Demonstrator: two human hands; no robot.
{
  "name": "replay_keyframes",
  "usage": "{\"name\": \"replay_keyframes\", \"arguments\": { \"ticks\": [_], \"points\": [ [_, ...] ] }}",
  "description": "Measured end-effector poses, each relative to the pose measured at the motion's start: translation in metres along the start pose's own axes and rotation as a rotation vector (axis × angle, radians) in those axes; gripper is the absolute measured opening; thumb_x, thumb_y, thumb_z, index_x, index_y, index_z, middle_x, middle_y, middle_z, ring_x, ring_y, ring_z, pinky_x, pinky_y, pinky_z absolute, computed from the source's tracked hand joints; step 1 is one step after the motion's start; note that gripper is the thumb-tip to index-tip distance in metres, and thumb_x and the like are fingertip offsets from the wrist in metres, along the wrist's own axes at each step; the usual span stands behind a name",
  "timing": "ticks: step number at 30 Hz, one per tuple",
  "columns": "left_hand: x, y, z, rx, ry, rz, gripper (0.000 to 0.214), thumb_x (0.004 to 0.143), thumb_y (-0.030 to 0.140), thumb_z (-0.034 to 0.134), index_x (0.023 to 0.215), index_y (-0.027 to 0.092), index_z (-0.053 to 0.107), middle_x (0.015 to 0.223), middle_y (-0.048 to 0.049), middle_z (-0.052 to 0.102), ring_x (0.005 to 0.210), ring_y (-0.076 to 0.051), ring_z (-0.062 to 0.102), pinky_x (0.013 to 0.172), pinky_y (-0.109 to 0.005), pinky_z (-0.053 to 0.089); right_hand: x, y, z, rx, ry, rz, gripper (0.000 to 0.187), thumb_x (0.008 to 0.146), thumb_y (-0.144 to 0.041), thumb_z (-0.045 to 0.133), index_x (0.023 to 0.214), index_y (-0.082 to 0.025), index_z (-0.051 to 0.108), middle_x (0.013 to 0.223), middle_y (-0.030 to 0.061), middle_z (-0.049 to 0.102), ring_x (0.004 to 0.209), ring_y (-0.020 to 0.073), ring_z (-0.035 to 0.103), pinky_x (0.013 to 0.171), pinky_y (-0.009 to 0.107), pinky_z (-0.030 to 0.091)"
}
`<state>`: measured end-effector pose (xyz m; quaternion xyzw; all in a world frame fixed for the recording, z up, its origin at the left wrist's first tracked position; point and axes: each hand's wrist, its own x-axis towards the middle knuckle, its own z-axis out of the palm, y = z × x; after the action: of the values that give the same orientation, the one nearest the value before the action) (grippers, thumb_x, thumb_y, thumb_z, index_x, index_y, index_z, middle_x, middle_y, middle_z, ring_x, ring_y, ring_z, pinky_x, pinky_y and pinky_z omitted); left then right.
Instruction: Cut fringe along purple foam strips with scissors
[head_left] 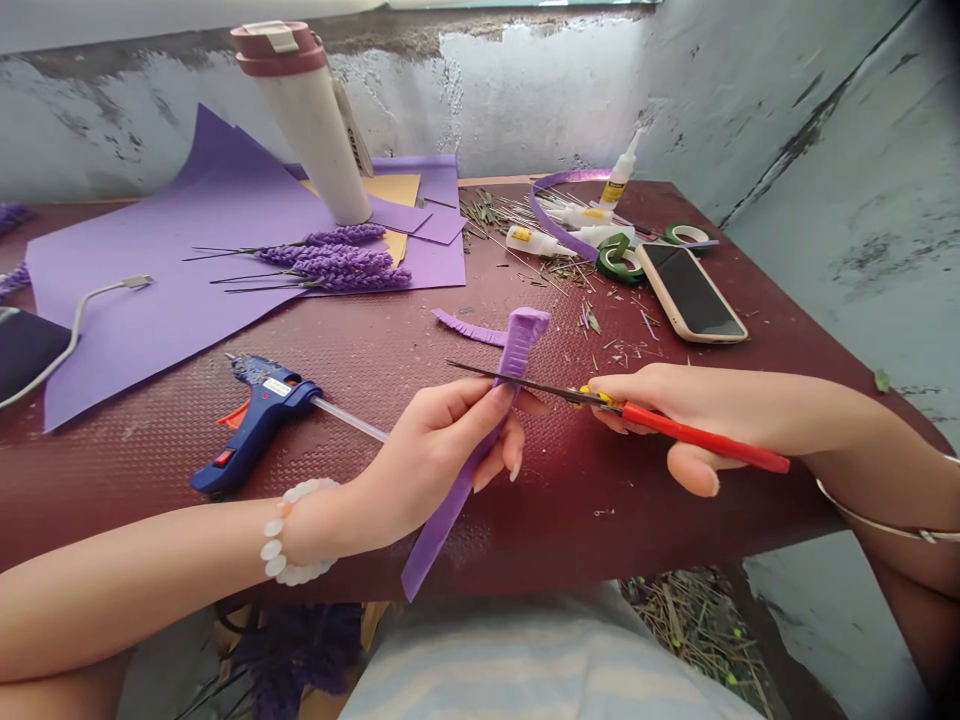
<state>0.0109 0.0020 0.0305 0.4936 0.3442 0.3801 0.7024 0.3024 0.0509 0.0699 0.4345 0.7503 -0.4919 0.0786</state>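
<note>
Pinched between the thumb and fingers of my left hand [442, 450] is a purple foam strip [457, 490]. Its upper part is cut into a fringe of narrow slits and curls over at the far end, while the lower part is uncut and hangs toward the table's front edge. My right hand [652, 400] grips red-handled scissors [697, 436] with some yellow at the pivot. Their dark blades lie across the strip just above my left thumb. I cannot tell how far apart the blades are.
A blue glue gun [259, 415] lies at left. Behind are purple sheets [150, 270], purple flower stems [337, 262] and a white tumbler [319, 140]. Glue bottles [536, 241], green tape [621, 262], loose wires and a phone [691, 290] occupy the right of the table [570, 480].
</note>
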Motion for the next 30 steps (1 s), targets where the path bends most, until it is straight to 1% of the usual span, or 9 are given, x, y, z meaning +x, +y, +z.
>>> {"name": "replay_keyframes", "arguments": {
  "ticks": [4, 8, 13, 18, 21, 24, 27, 28, 30],
  "points": [
    [0.001, -0.001, 0.000, -0.029, -0.003, 0.016, 0.046, 0.108, 0.059, 0.094, 0.098, 0.017, 0.080, 0.067, 0.0020, 0.071, 0.049, -0.009, 0.047, 0.052, -0.025, 0.040, 0.002, 0.005, 0.002, 0.049, 0.026, -0.032, 0.057, 0.086, -0.065, 0.093, 0.082, -0.032, 0.046, 0.066, -0.0086, 0.049, 0.063, 0.0191, 0.043, 0.060, 0.037, 0.033],
    [0.002, -0.004, -0.001, -0.054, 0.003, 0.034, 0.044, 0.110, 0.057, 0.092, 0.099, 0.016, 0.080, 0.068, 0.0008, 0.074, 0.049, -0.009, 0.050, 0.052, -0.025, 0.042, 0.003, 0.008, 0.004, 0.113, 0.017, -0.037, 0.042, 0.094, -0.054, 0.083, 0.083, -0.032, 0.049, 0.057, -0.0096, 0.048, 0.062, 0.0211, 0.047, 0.063, 0.037, 0.035],
    [0.001, -0.006, -0.001, -0.089, -0.008, 0.053, 0.042, 0.112, 0.053, 0.092, 0.100, 0.015, 0.082, 0.069, 0.0005, 0.076, 0.049, -0.007, 0.053, 0.053, -0.022, 0.043, 0.002, 0.010, 0.004, 0.205, -0.027, -0.067, 0.038, 0.099, -0.057, 0.079, 0.085, -0.032, 0.054, 0.051, -0.0089, 0.058, 0.057, 0.0210, 0.047, 0.062, 0.037, 0.034],
    [0.000, -0.005, -0.002, -0.108, -0.007, 0.043, 0.041, 0.111, 0.052, 0.094, 0.100, 0.014, 0.082, 0.069, 0.0007, 0.077, 0.049, -0.007, 0.054, 0.053, -0.021, 0.043, 0.002, 0.007, 0.004, 0.205, -0.035, -0.061, 0.039, 0.103, -0.064, 0.077, 0.088, -0.032, 0.060, 0.053, -0.0072, 0.062, 0.057, 0.0221, 0.050, 0.060, 0.037, 0.033],
    [0.000, -0.004, -0.002, -0.104, -0.003, 0.038, 0.042, 0.110, 0.052, 0.095, 0.100, 0.015, 0.081, 0.069, 0.0008, 0.077, 0.049, -0.006, 0.054, 0.052, -0.021, 0.043, 0.003, 0.008, 0.003, 0.177, -0.022, -0.067, 0.041, 0.101, -0.064, 0.079, 0.085, -0.032, 0.059, 0.055, -0.0071, 0.058, 0.058, 0.0216, 0.048, 0.060, 0.038, 0.030],
    [0.001, -0.003, -0.001, -0.091, -0.006, 0.034, 0.044, 0.110, 0.053, 0.094, 0.093, 0.016, 0.075, 0.071, -0.0003, 0.078, 0.048, -0.006, 0.052, 0.051, -0.022, 0.041, 0.003, 0.013, 0.003, 0.155, -0.008, -0.073, 0.044, 0.097, -0.065, 0.083, 0.083, -0.032, 0.057, 0.058, -0.0076, 0.054, 0.059, 0.0208, 0.046, 0.060, 0.038, 0.029],
    [0.001, -0.004, -0.002, -0.071, -0.006, 0.037, 0.043, 0.112, 0.053, 0.092, 0.095, 0.017, 0.074, 0.072, -0.0001, 0.077, 0.049, -0.007, 0.051, 0.052, -0.024, 0.040, 0.005, 0.015, 0.003, 0.132, 0.002, -0.074, 0.043, 0.099, -0.064, 0.081, 0.085, -0.033, 0.055, 0.058, -0.0087, 0.052, 0.059, 0.0207, 0.043, 0.060, 0.038, 0.030],
    [0.001, -0.004, -0.002, -0.061, -0.004, 0.044, 0.042, 0.113, 0.053, 0.091, 0.099, 0.017, 0.075, 0.071, 0.0011, 0.075, 0.050, -0.007, 0.051, 0.053, -0.024, 0.040, 0.005, 0.015, 0.003, 0.109, 0.012, -0.074, 0.043, 0.099, -0.063, 0.081, 0.085, -0.033, 0.053, 0.060, -0.0088, 0.053, 0.059, 0.0204, 0.043, 0.060, 0.038, 0.031],
    [0.002, -0.005, -0.003, -0.032, 0.007, 0.072, 0.039, 0.114, 0.051, 0.088, 0.103, 0.016, 0.077, 0.069, 0.0042, 0.068, 0.054, -0.008, 0.050, 0.054, -0.023, 0.039, 0.005, 0.011, 0.003, 0.048, 0.042, -0.067, 0.044, 0.094, -0.060, 0.086, 0.087, -0.032, 0.052, 0.067, -0.0072, 0.061, 0.060, 0.0202, 0.047, 0.060, 0.037, 0.035]
  ]
}}
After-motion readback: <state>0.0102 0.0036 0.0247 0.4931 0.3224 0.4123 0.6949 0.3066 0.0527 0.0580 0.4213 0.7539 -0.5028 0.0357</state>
